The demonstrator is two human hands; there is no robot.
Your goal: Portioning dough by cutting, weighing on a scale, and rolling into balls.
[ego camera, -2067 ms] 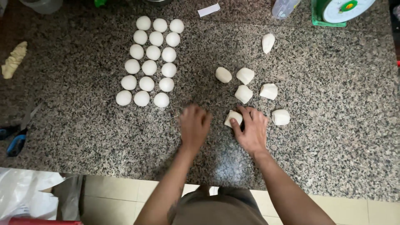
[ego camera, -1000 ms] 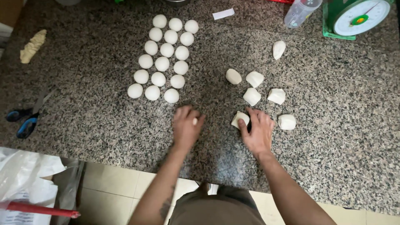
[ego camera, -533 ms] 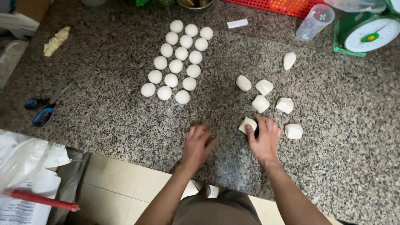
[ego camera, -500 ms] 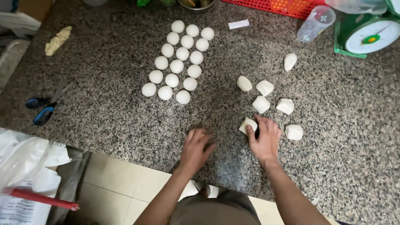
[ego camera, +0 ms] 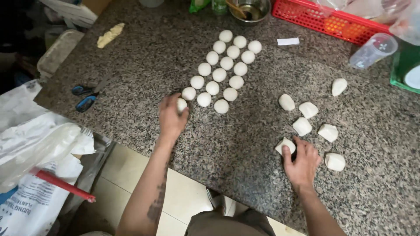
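Observation:
My left hand grips a small white dough ball just below the near end of the rows of rolled dough balls on the speckled granite counter. My right hand rests on the counter with its thumb and fingers on a rough-cut dough piece. Several more cut dough pieces lie just beyond and to the right of that hand, and one sits farther back.
Blue-handled scissors lie at the left edge. A strip of dough sits far left. At the back stand a metal bowl, a red basket, a plastic cup and a green scale. White sacks hang below the counter.
My left hand has moved up and left from the counter's near edge to the rows, carrying a rolled ball. My right hand stays on the cut piece. The camera view shifted left.

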